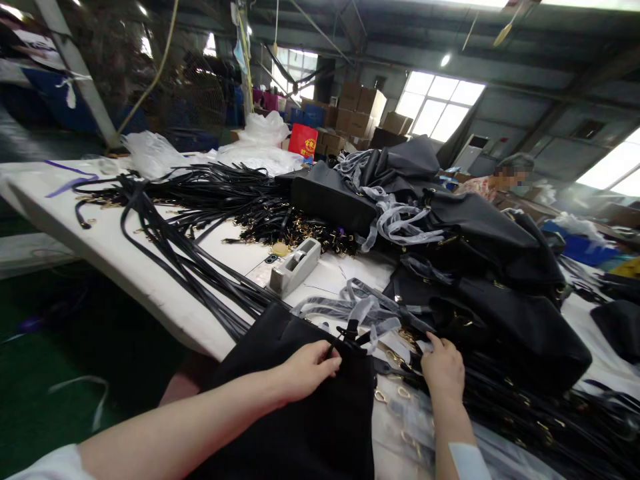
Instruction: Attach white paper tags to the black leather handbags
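A black bag (320,420) lies before me, its top edge toward the table, with thin black cord ends and plastic-wrapped handles (345,308) by that edge. My left hand (313,365) is closed at the bag's upper edge, thumb and fingers pinching a thin black cord (332,348). To the right, my right hand (444,367) has curled fingers among black straps with gold clasps (395,359). Its fingertips touch the strap pile; what they grip is hidden. Clear plastic-covered straps (413,417) lie below that hand, blurred.
A grey tape dispenser (296,268) stands on the white table (150,260). Long black straps (173,250) spread over its left side. Black bags (500,313) are piled at the right, beneath more bags (340,193). A person (500,177) is farther back at the right.
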`<state>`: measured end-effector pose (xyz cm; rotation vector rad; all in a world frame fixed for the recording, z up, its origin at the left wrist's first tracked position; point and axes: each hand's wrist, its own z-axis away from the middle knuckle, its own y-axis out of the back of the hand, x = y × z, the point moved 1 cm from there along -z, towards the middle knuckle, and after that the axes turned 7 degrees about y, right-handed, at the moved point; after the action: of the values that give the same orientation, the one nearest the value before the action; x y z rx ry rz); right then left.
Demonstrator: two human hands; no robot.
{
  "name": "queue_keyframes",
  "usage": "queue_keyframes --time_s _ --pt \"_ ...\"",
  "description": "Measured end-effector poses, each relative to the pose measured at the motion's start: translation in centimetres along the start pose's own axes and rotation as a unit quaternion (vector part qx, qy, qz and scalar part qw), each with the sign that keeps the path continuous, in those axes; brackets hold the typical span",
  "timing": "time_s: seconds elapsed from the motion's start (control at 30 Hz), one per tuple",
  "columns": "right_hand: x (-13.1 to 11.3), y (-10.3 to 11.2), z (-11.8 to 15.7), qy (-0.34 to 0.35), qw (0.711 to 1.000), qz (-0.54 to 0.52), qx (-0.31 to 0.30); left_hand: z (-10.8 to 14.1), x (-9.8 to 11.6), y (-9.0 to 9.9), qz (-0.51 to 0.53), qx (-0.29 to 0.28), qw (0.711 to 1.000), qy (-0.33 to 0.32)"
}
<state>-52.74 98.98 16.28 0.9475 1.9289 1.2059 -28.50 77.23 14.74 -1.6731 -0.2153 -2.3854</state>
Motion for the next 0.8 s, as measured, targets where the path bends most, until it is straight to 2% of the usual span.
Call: queue_keyframes --time_s 0.07,0.17,0.33,0.43,0.5,0.57,0.6,0.63,0.7,0.77,0.8 --pt "0.9 -0.4 -0.2 0.0 1.0 0.019 -0.017 0.3 0.1 1.0 -0.05 0.044 0.998 -0.022" --pt "1.9 -0.9 0.0 -0.021 0.999 0.036 -0.028 0.7 0.1 2.5 -0.067 0.087 0.993 -0.031" --pt "2.4 -1.4 0.4 -0.011 0.999 0.038 -0.026 1.0 0.1 3.1 -0.06 0.1 0.992 -0.04" --pt "1.3 0.1 0.7 -0.009 1.0 0.027 0.007 1.7 0.5 3.1 -0.063 0.099 0.991 -0.064" --pt "-0.8 2.1 1.9 0.004 0.998 0.012 0.058 2.5 1.1 3.2 -0.054 0.114 0.988 -0.093" --pt "-4.0 4.2 4.2 0.058 0.99 -0.027 0.124 3.4 1.8 3.3 -0.051 0.128 0.981 -0.133" --pt "-5.9 5.2 5.7 0.128 0.972 -0.089 0.178 3.8 2.1 3.2 -0.048 0.122 0.98 -0.148" --pt "-7.9 6.0 7.3 0.201 0.95 -0.133 0.2 4.1 2.4 3.0 -0.035 0.099 0.983 -0.152" --pt "-11.5 6.8 10.4 0.315 0.918 -0.178 0.159 4.3 2.5 2.2 0.031 0.012 0.993 -0.116" --pt "-14.1 6.7 12.7 0.374 0.899 -0.202 0.107 4.1 2.1 1.4 0.113 -0.057 0.991 -0.051" --pt "-14.9 6.3 13.5 0.398 0.889 -0.213 0.082 4.0 1.7 1.1 0.137 -0.068 0.988 -0.022"
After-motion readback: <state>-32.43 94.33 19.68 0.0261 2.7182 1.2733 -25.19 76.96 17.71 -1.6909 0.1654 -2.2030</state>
